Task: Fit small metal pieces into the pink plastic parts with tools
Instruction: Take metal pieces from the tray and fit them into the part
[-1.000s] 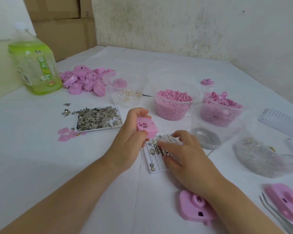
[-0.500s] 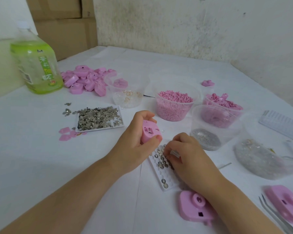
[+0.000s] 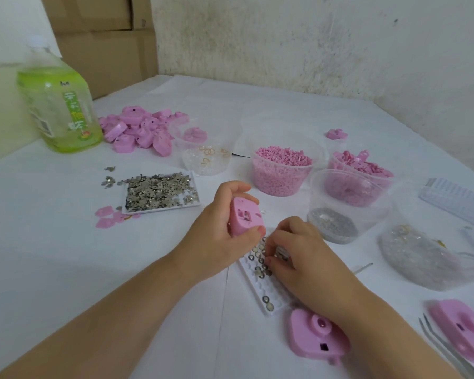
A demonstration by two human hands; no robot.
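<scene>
Picking at the metal pieces (image 3: 258, 262) in the white tray (image 3: 272, 298) with right hand (image 3: 309, 263) curled over them, catch impossible to tell, left hand (image 3: 216, 236) clamped round the pink part (image 3: 245, 217) just beside, slot facing up; next probably calling for seating one piece in that slot.

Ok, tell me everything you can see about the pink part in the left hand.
The pink part is a rounded block of matte, plastic-looking material. Its face shows a squarish recess with something dark and metallic-looking inside. It is held up, tilted on edge, with that face toward the camera. The left hand grips it, fingers over the top edge and thumb at the lower edge. It sits by the far end of the white tray, close to the right hand.
</scene>
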